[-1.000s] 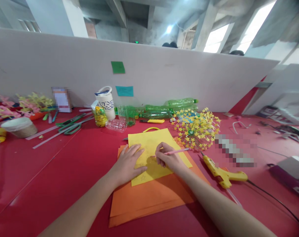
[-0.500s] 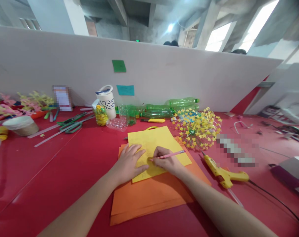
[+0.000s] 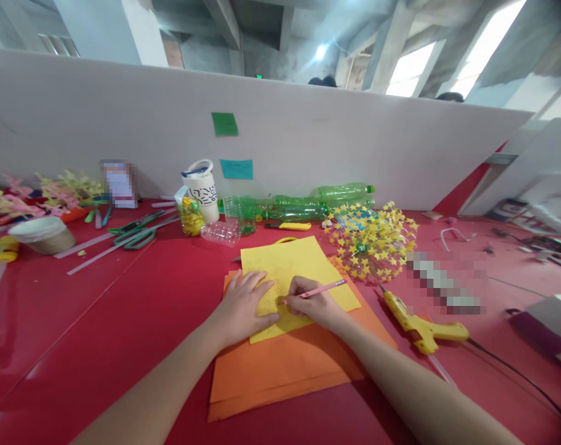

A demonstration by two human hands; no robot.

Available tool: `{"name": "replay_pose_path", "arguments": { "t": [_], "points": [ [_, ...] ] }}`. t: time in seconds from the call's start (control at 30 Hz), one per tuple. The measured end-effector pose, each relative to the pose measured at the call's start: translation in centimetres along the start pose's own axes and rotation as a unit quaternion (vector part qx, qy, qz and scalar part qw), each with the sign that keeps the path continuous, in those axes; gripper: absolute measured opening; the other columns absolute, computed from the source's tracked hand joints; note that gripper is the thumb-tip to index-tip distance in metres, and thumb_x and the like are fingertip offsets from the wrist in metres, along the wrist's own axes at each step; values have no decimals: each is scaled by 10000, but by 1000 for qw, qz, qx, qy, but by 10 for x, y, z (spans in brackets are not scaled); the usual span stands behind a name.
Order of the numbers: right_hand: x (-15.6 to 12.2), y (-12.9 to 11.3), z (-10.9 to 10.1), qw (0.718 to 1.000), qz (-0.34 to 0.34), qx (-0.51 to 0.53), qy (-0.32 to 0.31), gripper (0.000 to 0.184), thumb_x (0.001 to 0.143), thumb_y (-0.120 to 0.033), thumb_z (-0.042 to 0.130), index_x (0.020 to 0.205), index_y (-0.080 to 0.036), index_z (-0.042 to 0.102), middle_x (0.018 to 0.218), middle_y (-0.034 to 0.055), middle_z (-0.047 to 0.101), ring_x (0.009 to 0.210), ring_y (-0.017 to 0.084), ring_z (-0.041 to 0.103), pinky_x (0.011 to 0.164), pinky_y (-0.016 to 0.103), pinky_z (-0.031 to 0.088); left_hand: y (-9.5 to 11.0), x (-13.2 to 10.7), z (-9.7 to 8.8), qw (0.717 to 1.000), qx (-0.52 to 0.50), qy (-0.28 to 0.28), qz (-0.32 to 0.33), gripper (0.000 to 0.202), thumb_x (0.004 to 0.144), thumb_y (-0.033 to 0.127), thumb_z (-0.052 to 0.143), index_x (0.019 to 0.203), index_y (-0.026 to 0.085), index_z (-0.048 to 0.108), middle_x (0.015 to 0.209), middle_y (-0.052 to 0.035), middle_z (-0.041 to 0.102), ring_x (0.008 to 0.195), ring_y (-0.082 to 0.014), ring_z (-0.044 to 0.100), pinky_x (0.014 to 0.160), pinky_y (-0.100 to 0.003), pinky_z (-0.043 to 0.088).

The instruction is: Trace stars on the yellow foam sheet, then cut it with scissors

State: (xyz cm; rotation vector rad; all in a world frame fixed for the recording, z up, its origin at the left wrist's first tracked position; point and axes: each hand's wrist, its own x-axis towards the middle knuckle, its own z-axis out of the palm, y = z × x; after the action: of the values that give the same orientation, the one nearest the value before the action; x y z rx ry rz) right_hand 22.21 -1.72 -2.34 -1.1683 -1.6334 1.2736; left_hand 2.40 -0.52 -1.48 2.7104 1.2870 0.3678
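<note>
A yellow sheet (image 3: 317, 272) lies tilted over orange sheets (image 3: 280, 371) on the red table. Across its left side my left hand (image 3: 246, 306) rests flat, fingers spread. My right hand (image 3: 311, 301) grips a pink pencil (image 3: 324, 288), whose tip meets the yellow sheet near its middle. Faint marks show on the paper between the hands. Right behind the right hand stands a round piece covered in small yellow stars (image 3: 373, 241), with a green centre. The handle of a pair of scissors (image 3: 285, 240) peeks out from behind the yellow sheet.
A yellow glue gun (image 3: 424, 327) lies at the right, its cord trailing off. Along the partition (image 3: 308, 142) are green plastic bottles (image 3: 299, 210), a yellow cutter (image 3: 290, 227) and a white tumbler (image 3: 206, 191). Green-handled scissors (image 3: 139, 238) and a white tub (image 3: 44, 235) sit at the left.
The view has shifted very slightly. Both hands stay in nearly the same places, and the pencil's upper end has moved a touch to the left and down.
</note>
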Motion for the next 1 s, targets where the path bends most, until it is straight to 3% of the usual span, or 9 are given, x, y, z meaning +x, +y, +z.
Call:
{"name": "replay_pose_path", "arguments": {
  "t": [0.67, 1.0],
  "points": [
    [6, 7, 3, 999, -2, -5, 52, 39, 701, -165, 483, 673, -182, 464, 496, -46, 521, 410, 76, 453, 368, 159, 326, -1, 0, 3, 1000, -1, 2, -3, 609, 759, 617, 480, 1222, 222, 466, 1315, -110, 400, 1219, -298, 312, 1009, -508, 141],
    [8, 6, 1, 994, -33, -85, 65, 93, 646, -132, 503, 606, -178, 433, 473, -58, 463, 424, 70, 402, 393, 170, 254, -2, 0, 2, 1000, 6, 1, -6, 606, 752, 608, 492, 1228, 232, 467, 1314, -102, 404, 1213, -290, 321, 1012, -485, 147]
  ]
}}
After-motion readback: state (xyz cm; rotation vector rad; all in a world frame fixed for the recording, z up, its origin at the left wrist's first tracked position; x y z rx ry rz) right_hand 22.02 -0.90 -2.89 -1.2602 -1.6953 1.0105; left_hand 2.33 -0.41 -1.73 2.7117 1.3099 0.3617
